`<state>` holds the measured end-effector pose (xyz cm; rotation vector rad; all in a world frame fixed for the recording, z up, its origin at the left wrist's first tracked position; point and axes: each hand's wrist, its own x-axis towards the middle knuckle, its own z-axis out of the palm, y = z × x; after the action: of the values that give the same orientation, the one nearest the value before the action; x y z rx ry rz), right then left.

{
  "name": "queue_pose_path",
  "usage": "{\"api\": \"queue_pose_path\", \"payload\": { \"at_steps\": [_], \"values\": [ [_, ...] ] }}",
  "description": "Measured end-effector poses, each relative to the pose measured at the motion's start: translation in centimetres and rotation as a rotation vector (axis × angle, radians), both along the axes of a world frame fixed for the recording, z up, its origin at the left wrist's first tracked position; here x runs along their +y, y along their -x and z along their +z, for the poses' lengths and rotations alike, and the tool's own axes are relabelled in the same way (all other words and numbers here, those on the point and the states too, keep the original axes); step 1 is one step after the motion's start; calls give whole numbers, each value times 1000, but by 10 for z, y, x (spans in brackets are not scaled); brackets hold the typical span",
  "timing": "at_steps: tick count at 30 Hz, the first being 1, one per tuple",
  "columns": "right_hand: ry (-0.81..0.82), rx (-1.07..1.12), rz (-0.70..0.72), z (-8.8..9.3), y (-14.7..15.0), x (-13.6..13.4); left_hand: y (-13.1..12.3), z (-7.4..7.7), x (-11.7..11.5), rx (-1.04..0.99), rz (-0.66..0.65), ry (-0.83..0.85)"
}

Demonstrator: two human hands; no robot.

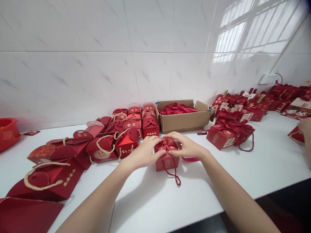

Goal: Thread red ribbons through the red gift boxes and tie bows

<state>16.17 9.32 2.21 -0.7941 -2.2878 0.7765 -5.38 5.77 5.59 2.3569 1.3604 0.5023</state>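
A small red gift box stands on the white table in front of me. My left hand curls round its left upper edge, thumb pressed on the near top. From the right, my right hand grips the same box, its thumb close to the left one. Between the thumbs the box's top flaps meet, partly hidden by fingers. A dark red cord handle hangs down the near side onto the table. Just right of the box, under my right wrist, lies a strip of red ribbon.
Behind stands an open cardboard carton with red ribbons. Red boxes with rope handles crowd the left. At right sit a ribbon-tied box and several more boxes. A red plastic basin is far left, beside the tiled wall.
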Motion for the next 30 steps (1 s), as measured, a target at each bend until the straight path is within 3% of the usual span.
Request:
{"api": "queue_pose_path", "payload": {
  "at_steps": [13, 17, 24, 30],
  "values": [
    [-44, 29, 24, -4, 3, -2, 1, -5, 5, -4, -59, -22],
    [-56, -45, 37, -5, 1, -4, 6, -7, 9, -14, 5, 25],
    [-18, 97, -321, -10, -3, -3, 14, -5, 15, -100, 181, 191],
    [123, -17, -362, -9, -5, -3, 20, -6, 20, 13, 255, 239]
  ]
}}
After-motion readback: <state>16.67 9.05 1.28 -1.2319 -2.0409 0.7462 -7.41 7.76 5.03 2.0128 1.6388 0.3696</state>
